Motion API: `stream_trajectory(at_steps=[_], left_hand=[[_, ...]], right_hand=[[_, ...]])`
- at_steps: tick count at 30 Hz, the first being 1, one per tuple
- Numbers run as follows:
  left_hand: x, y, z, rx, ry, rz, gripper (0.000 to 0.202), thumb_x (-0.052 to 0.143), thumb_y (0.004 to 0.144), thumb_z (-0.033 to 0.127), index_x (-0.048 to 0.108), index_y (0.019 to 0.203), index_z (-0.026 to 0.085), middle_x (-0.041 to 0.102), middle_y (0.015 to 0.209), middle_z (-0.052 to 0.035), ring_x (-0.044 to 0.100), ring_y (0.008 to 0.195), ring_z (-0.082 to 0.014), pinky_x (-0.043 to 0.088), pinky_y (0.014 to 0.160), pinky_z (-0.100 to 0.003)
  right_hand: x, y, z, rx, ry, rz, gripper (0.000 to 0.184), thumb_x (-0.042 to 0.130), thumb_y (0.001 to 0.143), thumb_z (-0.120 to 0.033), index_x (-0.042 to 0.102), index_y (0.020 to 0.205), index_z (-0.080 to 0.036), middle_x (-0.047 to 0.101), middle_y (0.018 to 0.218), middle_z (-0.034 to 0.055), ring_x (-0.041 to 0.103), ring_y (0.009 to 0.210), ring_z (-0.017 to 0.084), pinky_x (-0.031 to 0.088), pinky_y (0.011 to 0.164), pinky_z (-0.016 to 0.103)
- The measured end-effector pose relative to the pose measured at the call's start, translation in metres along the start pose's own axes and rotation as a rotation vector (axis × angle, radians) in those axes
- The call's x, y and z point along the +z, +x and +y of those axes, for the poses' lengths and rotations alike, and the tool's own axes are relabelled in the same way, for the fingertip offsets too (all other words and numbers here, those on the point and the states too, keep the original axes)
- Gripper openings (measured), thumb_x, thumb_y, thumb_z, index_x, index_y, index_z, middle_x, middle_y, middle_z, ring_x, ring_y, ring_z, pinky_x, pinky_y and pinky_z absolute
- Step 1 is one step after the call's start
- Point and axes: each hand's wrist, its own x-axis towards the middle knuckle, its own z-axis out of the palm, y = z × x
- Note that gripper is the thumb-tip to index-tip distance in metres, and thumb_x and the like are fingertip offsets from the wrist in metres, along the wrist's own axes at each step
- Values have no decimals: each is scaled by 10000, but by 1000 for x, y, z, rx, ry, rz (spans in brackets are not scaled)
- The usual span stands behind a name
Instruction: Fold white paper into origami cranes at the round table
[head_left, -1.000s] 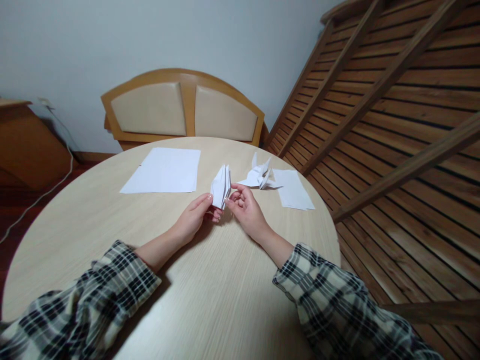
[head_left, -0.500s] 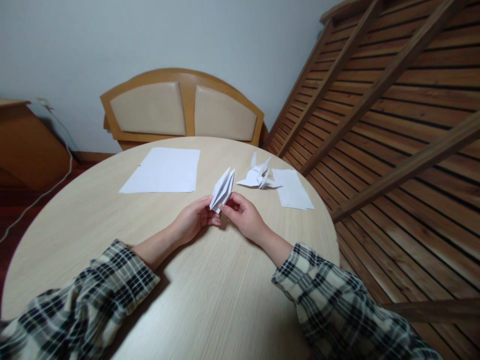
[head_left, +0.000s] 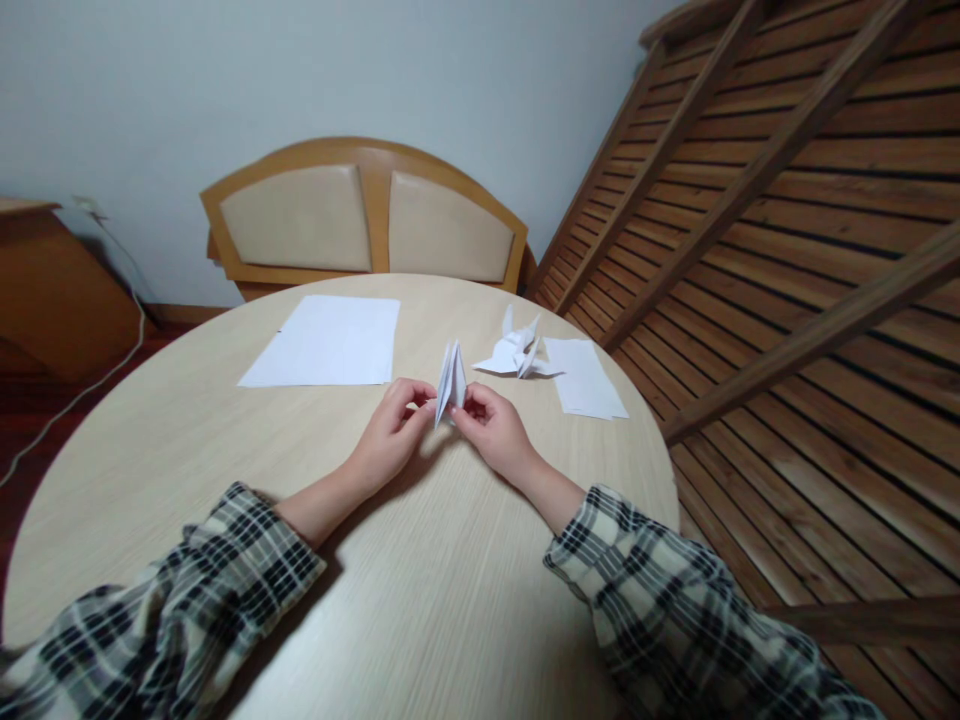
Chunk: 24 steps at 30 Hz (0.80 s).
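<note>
A small piece of folded white paper (head_left: 451, 382), narrow and pointed at the top with several layers, stands upright between my two hands above the table. My right hand (head_left: 495, 428) pinches its lower right side between thumb and fingers. On the other side, my left hand (head_left: 394, 430) has thumb and fingertips closed at the paper's lower left edge. The fingertips behind the paper are partly hidden. Just beyond my right hand lie white origami cranes (head_left: 517, 350), overlapping so that I cannot tell them fully apart.
White paper sheets (head_left: 326, 340) lie at the back left of the round wooden table (head_left: 420, 600). Smaller white sheets (head_left: 589, 380) lie beside the cranes. Behind the table stands a padded headboard (head_left: 375, 215); wooden slats (head_left: 750, 250) lean along the right.
The folded paper has turned to a more upright, edge-on angle. My left hand has shifted from beneath it to its left edge, its fingers now raised. My right hand keeps its hold.
</note>
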Motion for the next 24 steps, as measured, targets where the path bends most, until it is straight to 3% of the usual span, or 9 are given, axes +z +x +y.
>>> stream_trajectory(at_steps=[7,12,20,24], left_hand=[[1,-1,6,-34,19,-29,275,700,792,372,578,946,180,596,956,-43,574,865,-181,485,759,-316],[-2,-1,5,5,41,25,167,651,835,347,637,878,186,622,894,-39,579,816,-169,479,730,-298],[-3,3,-1,-113,-169,47,165,714,764,319,633,765,176,633,707,3,557,640,-124,434,613,-247],[-11,5,-1,-72,-96,-40,139,704,760,310,662,774,178,673,726,-17,596,658,-142,461,625,-260]], right_hand=[[-1,0,1,-25,-81,11,124,604,807,-240,525,717,-207,509,698,-20,485,651,137,382,585,275],[-1,0,3,-35,-127,10,166,616,840,-294,539,720,-210,521,701,-12,487,666,143,392,592,278],[-4,1,-4,-99,-217,71,262,654,837,-278,512,628,-210,499,676,-14,476,662,146,385,608,288],[-7,3,-5,-117,-211,49,116,659,820,-241,604,721,-218,558,740,1,519,716,157,413,626,293]])
